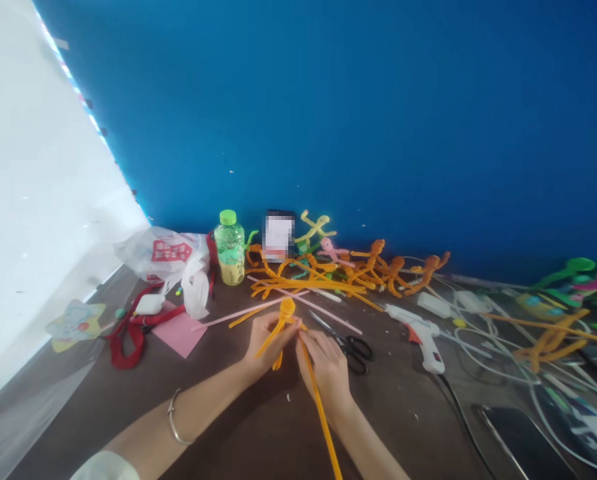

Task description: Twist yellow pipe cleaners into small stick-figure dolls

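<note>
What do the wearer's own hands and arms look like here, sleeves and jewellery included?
Both the left hand and right hand are ungloved. A thin, silver-coloured bangle circles the left forearm, and a pale sleeve shows at the bottom edge. The right forearm shows no sleeve or bangle.

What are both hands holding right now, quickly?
Left hand: closed, holding an orange fuzzy piece with a rounded top.
Right hand: closed, holding a long orange fuzzy stem.
</note>
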Available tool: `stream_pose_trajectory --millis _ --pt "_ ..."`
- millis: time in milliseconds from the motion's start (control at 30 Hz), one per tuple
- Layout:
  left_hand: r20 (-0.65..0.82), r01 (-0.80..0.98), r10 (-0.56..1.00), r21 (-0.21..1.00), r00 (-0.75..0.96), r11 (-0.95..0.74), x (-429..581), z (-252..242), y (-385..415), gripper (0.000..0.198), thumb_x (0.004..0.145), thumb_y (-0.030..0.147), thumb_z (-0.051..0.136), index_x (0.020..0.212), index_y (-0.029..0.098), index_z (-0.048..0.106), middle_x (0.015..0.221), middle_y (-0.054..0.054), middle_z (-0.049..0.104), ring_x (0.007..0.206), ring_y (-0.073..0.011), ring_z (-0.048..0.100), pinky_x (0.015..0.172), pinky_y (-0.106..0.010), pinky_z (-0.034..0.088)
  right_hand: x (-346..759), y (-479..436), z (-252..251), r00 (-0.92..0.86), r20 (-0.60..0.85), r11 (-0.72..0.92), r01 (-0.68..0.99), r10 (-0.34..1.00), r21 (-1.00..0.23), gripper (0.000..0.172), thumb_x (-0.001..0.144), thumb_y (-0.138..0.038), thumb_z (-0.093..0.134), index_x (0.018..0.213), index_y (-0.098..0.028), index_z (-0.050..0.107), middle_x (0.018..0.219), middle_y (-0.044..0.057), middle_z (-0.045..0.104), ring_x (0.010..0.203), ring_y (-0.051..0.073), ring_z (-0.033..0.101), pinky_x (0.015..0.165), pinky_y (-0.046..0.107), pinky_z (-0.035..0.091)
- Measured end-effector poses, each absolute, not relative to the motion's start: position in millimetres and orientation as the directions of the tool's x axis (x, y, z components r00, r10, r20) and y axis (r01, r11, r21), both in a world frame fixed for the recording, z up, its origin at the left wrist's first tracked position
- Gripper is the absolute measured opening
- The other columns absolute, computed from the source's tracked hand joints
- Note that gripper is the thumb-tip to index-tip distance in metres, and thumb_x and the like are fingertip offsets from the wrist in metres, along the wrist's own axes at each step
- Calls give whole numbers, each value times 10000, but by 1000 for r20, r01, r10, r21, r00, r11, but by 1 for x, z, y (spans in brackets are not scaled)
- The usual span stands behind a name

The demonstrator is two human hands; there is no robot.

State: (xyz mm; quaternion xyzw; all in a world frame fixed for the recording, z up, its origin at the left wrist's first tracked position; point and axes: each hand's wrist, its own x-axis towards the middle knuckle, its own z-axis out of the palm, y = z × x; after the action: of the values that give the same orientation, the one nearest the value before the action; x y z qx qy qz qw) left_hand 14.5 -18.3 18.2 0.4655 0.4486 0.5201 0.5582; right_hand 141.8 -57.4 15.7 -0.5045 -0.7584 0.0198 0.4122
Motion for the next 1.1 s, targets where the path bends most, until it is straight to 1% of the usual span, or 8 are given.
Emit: stream_pose_trajectory --millis 67,167,400,500,600,800,1000,1100 --pt "-13 -169 999 985 51 21 16 15 -18 292 607 388 698 739 129 684 652 -41 622 590 -127 545 554 -224 425 148 -56 18 -264 629 529 802 731 -278 240 814 -150 486 996 -190 638 842 89 656 769 204 589 705 344 440" --pt "-27 -179 997 983 79 41 17 12 -17 313 596 394 705 747 121 682 555 -2 558 457 -66 429 439 -189 340 153 -53 21 -281 663 535 818 694 -214 237 798 -137 512 991 -201 636 889 93 651 847 219 583 753 360 442" --pt "-51 -172 985 982 162 80 15 16 -15 338 573 422 711 715 119 668 530 8 524 420 -50 389 414 -187 308 154 -50 21 -83 597 507 627 798 -591 206 818 -180 491 939 -249 643 853 51 672 800 194 622 749 354 495" --pt "-55 -159 974 983 218 91 12 18 -15 338 591 430 696 731 124 665 514 14 507 407 -48 386 409 -185 305 155 -49 25 92 397 316 455 913 -833 112 770 -278 581 825 -221 660 803 54 674 746 206 625 707 358 508" --pt "-77 -168 957 977 278 128 9 21 -16 321 610 427 683 729 131 654 510 20 492 419 -52 397 412 -185 302 155 -48 31 190 122 103 110 974 -989 161 686 -323 674 766 -187 642 673 32 647 588 170 600 574 308 505" --pt "-152 -326 895 895 420 305 7 25 -16 268 588 339 726 667 118 597 455 67 383 403 -25 312 397 -174 226 154 -45 35 13 -181 -156 -446 983 -882 186 607 -248 747 709 -194 601 639 -32 565 483 78 498 445 207 399" --pt "-269 -412 776 724 570 553 8 18 -14 237 604 275 736 646 109 572 463 59 420 415 -9 369 411 -135 274 151 -44 26 85 -118 -65 -473 989 -879 172 569 -196 761 660 -211 615 748 -26 558 596 90 526 538 223 436" --pt "-354 -466 748 613 561 638 9 15 -14 229 579 225 758 681 110 589 537 28 517 479 -29 489 474 -130 386 149 -46 24 184 -9 56 -346 983 -937 136 594 -229 745 646 -203 622 733 -12 560 612 109 531 560 248 452"
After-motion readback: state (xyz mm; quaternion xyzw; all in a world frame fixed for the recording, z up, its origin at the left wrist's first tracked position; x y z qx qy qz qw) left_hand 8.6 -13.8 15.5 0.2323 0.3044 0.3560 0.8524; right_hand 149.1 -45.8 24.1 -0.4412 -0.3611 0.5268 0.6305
